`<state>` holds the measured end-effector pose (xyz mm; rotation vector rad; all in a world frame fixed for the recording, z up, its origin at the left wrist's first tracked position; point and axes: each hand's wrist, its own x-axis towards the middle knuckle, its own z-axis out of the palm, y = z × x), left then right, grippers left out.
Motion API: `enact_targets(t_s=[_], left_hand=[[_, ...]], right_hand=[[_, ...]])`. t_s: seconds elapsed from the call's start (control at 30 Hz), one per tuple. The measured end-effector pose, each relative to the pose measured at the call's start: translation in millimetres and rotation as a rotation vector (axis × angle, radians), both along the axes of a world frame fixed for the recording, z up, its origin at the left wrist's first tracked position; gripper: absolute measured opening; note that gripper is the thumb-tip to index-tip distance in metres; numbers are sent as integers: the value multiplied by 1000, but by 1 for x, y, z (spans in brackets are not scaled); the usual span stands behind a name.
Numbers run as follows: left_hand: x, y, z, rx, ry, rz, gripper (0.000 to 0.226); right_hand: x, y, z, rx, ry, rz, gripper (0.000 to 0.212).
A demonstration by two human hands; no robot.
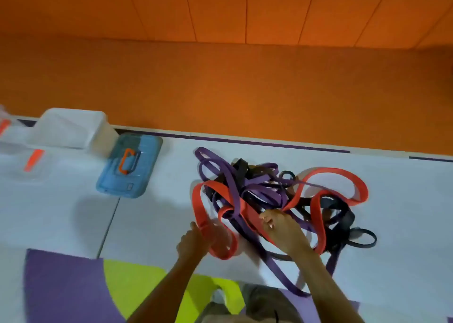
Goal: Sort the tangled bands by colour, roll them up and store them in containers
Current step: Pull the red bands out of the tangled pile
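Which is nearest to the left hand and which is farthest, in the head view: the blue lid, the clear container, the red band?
1. red band: gripped by the left hand itself.
2. blue lid: ahead, to the left.
3. clear container: farther left, behind the lid.

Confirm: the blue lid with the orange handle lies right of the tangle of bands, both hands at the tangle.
Wrong side: the head view shows the blue lid left of the tangle of bands. The left hand and right hand are at it.
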<state>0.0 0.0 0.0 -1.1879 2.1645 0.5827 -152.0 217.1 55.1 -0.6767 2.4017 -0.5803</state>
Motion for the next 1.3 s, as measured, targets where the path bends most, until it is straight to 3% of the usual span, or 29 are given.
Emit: enact_targets(t_s=[0.27, 0.43, 0.53, 0.6, 0.8, 0.97, 1.1, 1.23, 1.3], left_hand=[[7, -9, -21, 248, 169, 534, 33], [25, -35, -22, 254, 353, 640, 20], [36, -58, -20, 274, 469, 712, 27], [37, -74, -10, 298, 587, 800, 23], [31, -126, 40, 212, 964, 632, 26], [15, -159, 65, 179, 1193, 618, 32], [10, -172, 61, 291, 1094, 544, 32], [13, -175, 42, 224, 874, 296, 40], [18, -172, 31, 209, 754, 219, 43]], right_hand=[[-17, -34, -34, -112, -192, -90, 18], [-17, -67, -42, -152, -238, -218, 15], [-11, -86, -45, -12, -195, -236, 40], [-4, -97, -45, 28, -196, -293, 43], [15, -113, -29, 77, -107, -442, 24], [30, -114, -20, 188, 88, -399, 19], [54, -114, -23, 381, 220, -187, 37], [73, -113, -26, 359, 176, -248, 41], [77, -110, -29, 348, 129, -278, 30]])
